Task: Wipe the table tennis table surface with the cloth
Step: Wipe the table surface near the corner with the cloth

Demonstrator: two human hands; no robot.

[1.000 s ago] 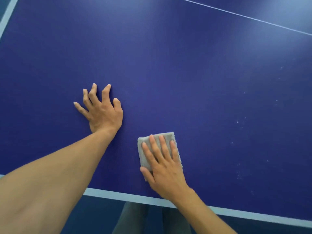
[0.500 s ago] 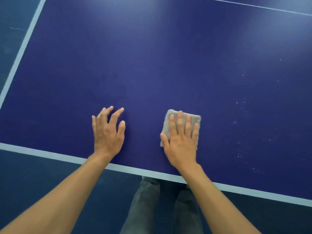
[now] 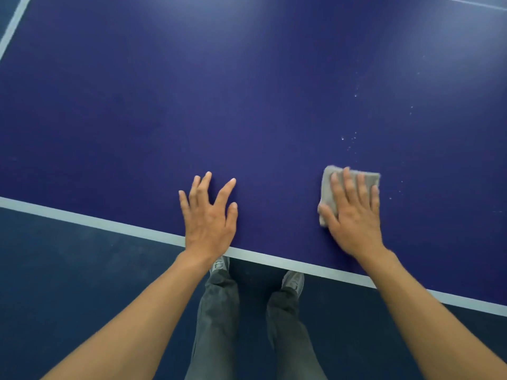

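I count two hands on one blue counter (image 3: pixel 247 91). The left hand (image 3: pixel 208 215) lies flat at 6 o'clock, fingers spread, grip released. The right hand (image 3: pixel 354 215), at 4 o'clock, presses one grey cloth (image 3: pixel 329 178) down with straight fingers, grip released too. White specks (image 3: pixel 351 138) dot the counter at 12 o'clock from the cloth.

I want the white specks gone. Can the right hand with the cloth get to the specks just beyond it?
Probably yes. The right hand presses the cloth flat on the table, and the nearest white specks lie just beyond the cloth on bare surface, nothing between them.
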